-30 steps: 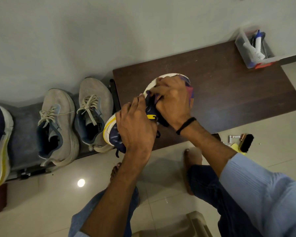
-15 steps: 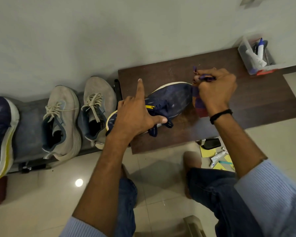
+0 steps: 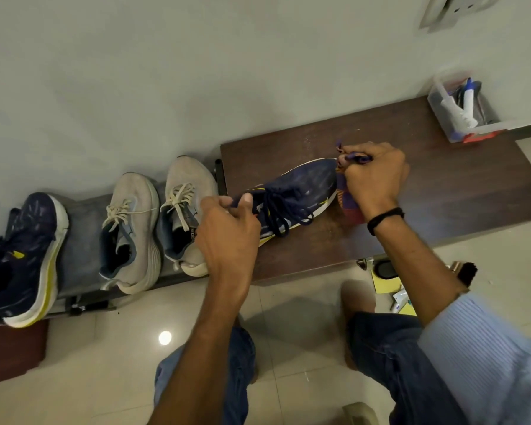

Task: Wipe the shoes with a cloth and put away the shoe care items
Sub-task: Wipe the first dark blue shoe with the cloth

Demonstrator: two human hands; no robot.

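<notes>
Both hands had shifted within a second: the right hand, clenching the purple-and-red checked cloth, reached the toe of the navy mesh running shoe on the dark wooden bench, while the left hand gripped its heel, suggesting wiping continued.

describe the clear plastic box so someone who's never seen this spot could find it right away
Start at the dark wooden bench against the wall. Follow its top to the far right corner: the clear plastic box sits there, holding a white tube and a blue-capped item. It is the only container on the bench, well apart from the shoes.
</notes>
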